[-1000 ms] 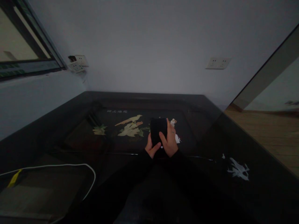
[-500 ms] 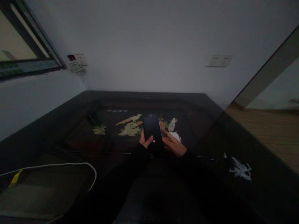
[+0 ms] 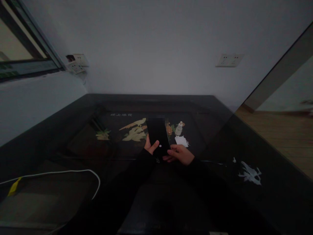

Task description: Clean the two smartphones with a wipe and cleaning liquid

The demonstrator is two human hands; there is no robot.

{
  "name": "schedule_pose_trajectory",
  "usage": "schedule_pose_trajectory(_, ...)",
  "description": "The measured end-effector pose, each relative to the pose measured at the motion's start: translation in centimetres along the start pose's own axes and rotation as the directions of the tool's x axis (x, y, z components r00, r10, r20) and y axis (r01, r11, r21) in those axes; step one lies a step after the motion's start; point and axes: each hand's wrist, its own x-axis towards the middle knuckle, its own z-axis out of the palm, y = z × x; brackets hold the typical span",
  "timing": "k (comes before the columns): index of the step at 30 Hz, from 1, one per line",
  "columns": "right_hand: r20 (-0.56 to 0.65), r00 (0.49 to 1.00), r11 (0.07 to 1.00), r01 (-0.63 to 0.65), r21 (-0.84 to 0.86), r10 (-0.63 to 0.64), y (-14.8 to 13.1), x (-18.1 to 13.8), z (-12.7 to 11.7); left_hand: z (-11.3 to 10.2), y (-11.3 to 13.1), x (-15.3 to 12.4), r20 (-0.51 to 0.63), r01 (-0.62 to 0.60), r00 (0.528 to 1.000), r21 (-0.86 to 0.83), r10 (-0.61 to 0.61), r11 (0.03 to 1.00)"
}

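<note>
A black phone (image 3: 156,134) with a dark screen stands upright over the dark table (image 3: 215,111). My left hand (image 3: 150,147) grips its lower left side, thumb across the bottom of the screen. My right hand (image 3: 179,153) is curled at the phone's lower right corner, fingertips touching its bottom edge. Both sleeves are black. A small white bottle (image 3: 179,128) stands just beyond my right hand, with a crumpled white tissue (image 3: 181,141) lying beside it.
The table top carries an inlaid picture of a bird and leaves (image 3: 133,130). A white cable (image 3: 73,172) with a yellow tag loops at the left. White paper scraps (image 3: 249,173) lie at the right. Wall sockets (image 3: 229,60) sit on the back wall, a window at upper left.
My right hand came off the phone's screen, dropped to the right and curled at the phone's lower corner. The phone shifted a little left and farther away, still in my left hand.
</note>
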Motion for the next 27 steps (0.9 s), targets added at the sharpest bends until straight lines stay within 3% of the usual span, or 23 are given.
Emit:
schedule_pose_trajectory(6,-0.056,0.998,1.0,-0.002,-0.01,0.002,-0.4,-0.2,0.5,-0.7,-1.1,0.5,0.029,0.018,0.999,-0.042,-0.017,0.999)
schedule_pose_trajectory(13,-0.089,0.996,1.0,-0.024,-0.006,0.024,-0.2,-0.2,0.8,-0.5,-0.2,0.2,0.092,0.084,0.993,-0.105,-0.074,0.991)
schedule_pose_trajectory(20,-0.131,0.991,0.998,-0.029,-0.048,0.022,0.5,0.2,1.2,-0.4,0.3,0.1,0.061,0.045,0.997,-0.019,-0.044,0.999)
schedule_pose_trajectory(24,-0.101,0.994,0.992,-0.045,-0.122,0.033,-0.8,-0.3,0.0,-0.3,0.3,-0.2,0.103,0.046,0.994,0.016,-0.048,0.999)
schedule_pose_trajectory(27,-0.215,0.973,0.984,0.054,-0.169,-0.09,-3.0,-1.0,-1.3,0.3,0.5,-0.9,0.182,0.035,0.982,0.061,-0.045,0.998)
